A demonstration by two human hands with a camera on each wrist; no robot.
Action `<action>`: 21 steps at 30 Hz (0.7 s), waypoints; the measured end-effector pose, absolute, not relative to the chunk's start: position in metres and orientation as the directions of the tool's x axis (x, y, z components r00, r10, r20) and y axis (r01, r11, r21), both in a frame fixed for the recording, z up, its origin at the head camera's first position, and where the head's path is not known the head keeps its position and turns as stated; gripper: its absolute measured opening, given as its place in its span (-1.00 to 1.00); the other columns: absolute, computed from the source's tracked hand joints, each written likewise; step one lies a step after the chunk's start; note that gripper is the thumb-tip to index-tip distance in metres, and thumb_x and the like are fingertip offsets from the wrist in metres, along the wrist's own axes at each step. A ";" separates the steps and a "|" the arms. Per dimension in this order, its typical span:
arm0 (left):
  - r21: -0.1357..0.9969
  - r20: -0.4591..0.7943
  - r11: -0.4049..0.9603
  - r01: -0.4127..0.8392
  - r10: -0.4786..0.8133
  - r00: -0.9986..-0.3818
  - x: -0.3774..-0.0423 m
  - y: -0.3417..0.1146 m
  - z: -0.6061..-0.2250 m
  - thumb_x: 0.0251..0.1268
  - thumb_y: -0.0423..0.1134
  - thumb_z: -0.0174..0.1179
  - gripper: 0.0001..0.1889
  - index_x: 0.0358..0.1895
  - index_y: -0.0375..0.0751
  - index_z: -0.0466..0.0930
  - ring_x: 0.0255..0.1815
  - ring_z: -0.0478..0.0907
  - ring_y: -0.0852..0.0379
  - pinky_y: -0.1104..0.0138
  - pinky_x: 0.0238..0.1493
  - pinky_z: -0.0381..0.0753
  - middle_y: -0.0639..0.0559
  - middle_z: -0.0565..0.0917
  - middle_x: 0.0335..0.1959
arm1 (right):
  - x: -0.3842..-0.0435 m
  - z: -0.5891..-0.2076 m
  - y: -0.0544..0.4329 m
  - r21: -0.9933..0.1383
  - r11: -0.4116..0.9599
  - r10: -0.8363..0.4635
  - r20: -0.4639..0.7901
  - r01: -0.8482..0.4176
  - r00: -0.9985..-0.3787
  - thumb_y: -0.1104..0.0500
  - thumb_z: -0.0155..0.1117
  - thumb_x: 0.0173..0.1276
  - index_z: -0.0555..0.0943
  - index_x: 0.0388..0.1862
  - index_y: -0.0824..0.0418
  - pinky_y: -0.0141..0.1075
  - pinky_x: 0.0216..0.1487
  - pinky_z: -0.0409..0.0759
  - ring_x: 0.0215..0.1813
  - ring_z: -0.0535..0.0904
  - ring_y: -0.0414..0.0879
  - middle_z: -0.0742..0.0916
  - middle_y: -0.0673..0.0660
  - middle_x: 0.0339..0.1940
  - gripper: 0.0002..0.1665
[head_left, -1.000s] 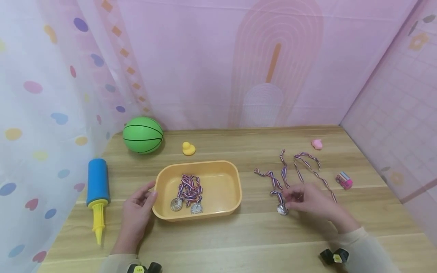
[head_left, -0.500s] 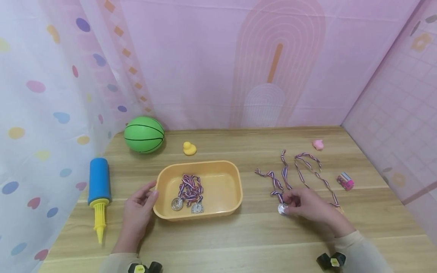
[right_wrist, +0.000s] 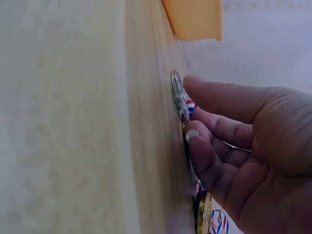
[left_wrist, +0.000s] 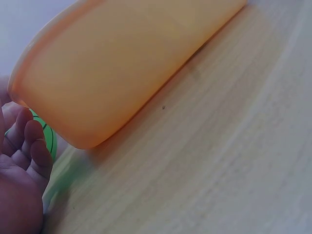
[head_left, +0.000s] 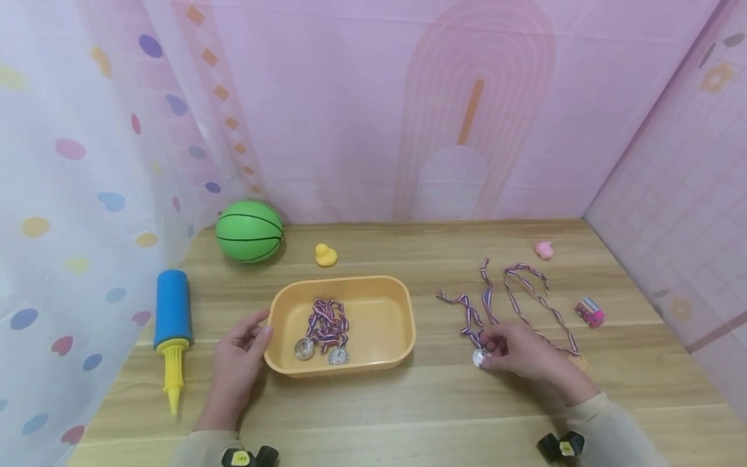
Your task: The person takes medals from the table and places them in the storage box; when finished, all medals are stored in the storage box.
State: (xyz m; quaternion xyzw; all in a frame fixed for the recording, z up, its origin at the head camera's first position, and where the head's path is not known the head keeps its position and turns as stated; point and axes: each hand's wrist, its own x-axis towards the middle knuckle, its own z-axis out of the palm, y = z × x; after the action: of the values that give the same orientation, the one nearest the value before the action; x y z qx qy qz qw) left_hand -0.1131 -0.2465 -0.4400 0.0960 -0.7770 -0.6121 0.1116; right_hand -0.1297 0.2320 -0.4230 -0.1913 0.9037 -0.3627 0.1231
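Beside a yellow-orange tray (head_left: pixel 376 324), my left hand (head_left: pixel 236 360) touches the left rim with relaxed fingers. In the tray lie two silver medals (head_left: pixel 304 349) with tangled striped ribbons (head_left: pixel 328 321). My right hand (head_left: pixel 519 350) pinches another silver medal (head_left: pixel 480 357) close over the table, thumb and fingertips at its edge. Its red, white and blue ribbon (head_left: pixel 469 318) trails away on the wood. In the right wrist view that medal stands tilted, and a gold medal (right_wrist: pixel 204 214) lies below my fingers. More striped ribbons (head_left: pixel 560 318) spread behind the right hand.
A green ball (head_left: pixel 249 232) and a yellow toy duck (head_left: pixel 325 255) sit behind the tray. The blue and yellow hand pump (head_left: pixel 173 318) lies at far left. A pink toy (head_left: pixel 544 250) and a small pink toy vehicle (head_left: pixel 590 312) are at right.
The right hand has shifted slightly left with the silver medal, whose face now shows lighter. The left hand stays at the tray's rim. The whole head view has drifted a little.
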 end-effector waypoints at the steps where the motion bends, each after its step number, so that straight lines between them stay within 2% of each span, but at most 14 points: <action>1: 0.974 0.054 0.228 -0.013 -0.285 -0.957 -0.113 -0.246 -0.440 0.37 -0.17 0.18 -0.58 0.22 -0.26 0.50 -0.40 0.47 0.24 0.51 -0.43 0.53 0.05 0.56 -0.35 | -0.130 -0.423 0.232 -0.699 0.665 -0.438 -0.081 -0.262 -0.895 0.18 0.53 0.04 0.61 -0.21 0.21 -0.37 -0.38 0.55 -0.39 0.51 -0.19 0.61 -0.01 -0.41 -0.66; 11: 0.979 0.054 0.202 -0.006 -0.290 -0.955 -0.117 -0.247 -0.441 0.36 -0.21 0.19 -0.59 0.21 -0.29 0.50 -0.42 0.46 0.24 0.50 -0.47 0.52 0.09 0.56 -0.38 | -0.130 -0.422 0.228 -0.673 0.689 -0.432 -0.084 -0.268 -0.898 0.18 0.54 0.00 0.62 -0.21 0.19 -0.38 -0.37 0.52 -0.38 0.48 -0.19 0.59 -0.03 -0.43 -0.64; 21: 0.978 0.031 0.207 -0.033 -0.300 -0.953 -0.117 -0.246 -0.441 0.37 -0.18 0.18 -0.59 0.21 -0.25 0.51 -0.39 0.47 0.23 0.51 -0.43 0.54 0.06 0.56 -0.35 | -0.129 -0.422 0.227 -0.641 0.712 -0.428 -0.071 -0.287 -0.901 0.21 0.52 0.03 0.58 -0.33 0.09 -0.38 -0.41 0.50 -0.41 0.47 -0.20 0.58 -0.07 -0.48 -0.72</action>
State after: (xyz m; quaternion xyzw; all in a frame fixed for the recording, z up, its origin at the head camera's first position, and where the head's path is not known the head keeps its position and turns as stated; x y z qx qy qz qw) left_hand -0.1165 -0.2463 -0.4411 0.1083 -0.7694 -0.6202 0.1077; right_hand -0.1285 0.2269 -0.4221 -0.1946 0.9189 -0.3257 0.1078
